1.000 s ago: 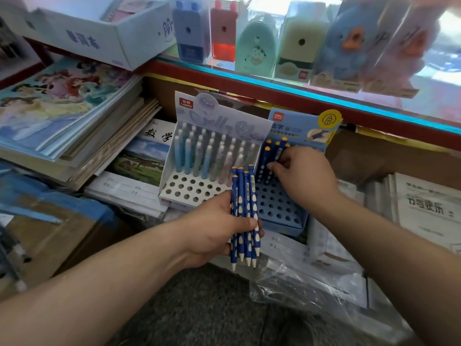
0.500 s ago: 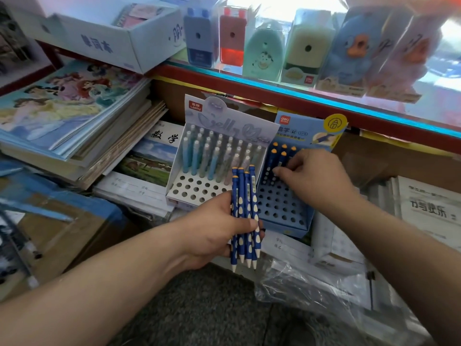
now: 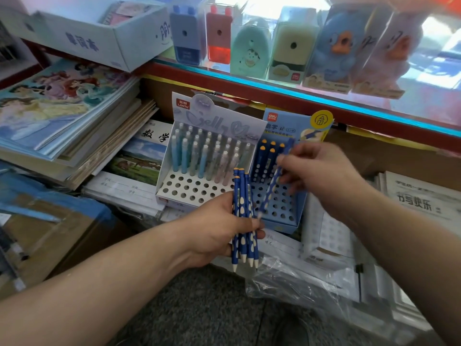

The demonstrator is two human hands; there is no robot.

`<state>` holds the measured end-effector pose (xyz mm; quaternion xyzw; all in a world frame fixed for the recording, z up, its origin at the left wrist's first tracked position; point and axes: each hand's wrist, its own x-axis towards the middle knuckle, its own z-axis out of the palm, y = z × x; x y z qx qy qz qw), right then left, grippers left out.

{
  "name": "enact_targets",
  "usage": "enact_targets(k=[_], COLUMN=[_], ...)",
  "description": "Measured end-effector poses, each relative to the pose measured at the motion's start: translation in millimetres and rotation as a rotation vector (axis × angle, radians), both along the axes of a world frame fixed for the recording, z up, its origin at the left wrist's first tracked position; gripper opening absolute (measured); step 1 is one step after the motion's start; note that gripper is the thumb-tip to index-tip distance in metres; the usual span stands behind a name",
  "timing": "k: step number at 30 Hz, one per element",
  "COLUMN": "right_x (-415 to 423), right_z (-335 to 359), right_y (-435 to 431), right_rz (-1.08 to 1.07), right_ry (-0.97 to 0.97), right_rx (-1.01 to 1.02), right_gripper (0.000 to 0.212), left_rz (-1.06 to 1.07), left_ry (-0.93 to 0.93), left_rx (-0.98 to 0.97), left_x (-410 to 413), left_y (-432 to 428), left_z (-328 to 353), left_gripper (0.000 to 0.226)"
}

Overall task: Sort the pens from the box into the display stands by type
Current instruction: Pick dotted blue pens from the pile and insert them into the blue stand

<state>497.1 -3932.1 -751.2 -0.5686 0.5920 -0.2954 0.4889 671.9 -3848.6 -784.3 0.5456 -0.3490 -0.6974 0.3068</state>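
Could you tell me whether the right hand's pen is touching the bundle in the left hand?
Cannot tell: in the head view the single pen ends in blur beside the bundle; neither gap nor contact shows.

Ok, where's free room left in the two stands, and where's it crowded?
Blue stand: the front rows of holes are bare, between its front lip and the dark blue pens at the back left. White stand: the front rows, ahead of the pastel pens. Crowded: both back rows; the right hand holds a pen over the blue stand.
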Motion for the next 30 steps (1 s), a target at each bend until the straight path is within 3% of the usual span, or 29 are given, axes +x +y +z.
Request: enact_targets(k=[3, 5, 10, 19, 30], right_x=[-11, -12, -3, -1, 8], right_z=[-3, -11, -26, -32, -44], right_y=[-16, -20, -23, -24, -27], right_rz=[-0.112, -0.088, -0.026, 0.041, 0.106], right_ry=[0.166, 0.234, 0.377, 0.558, 0.758], right_rx=[-0.307, -0.359, -0.385, -0.397, -0.306], right_gripper=[0.004, 0.005, 0.015, 0.014, 0.027], left_rz=[0.024, 0.032, 0.021, 0.003, 0.017], left_ry=[-0.012, -0.017, -0.034, -0.054, -0.054], left_rx=[0.014, 0.025, 0.027, 0.021, 0.018], left_x=[0, 0, 1, 1, 1], left_y=[0, 0, -1, -2, 0], left_z=[0, 0, 0, -3, -3], left_gripper=[0.026, 0.026, 0.026, 0.026, 0.026])
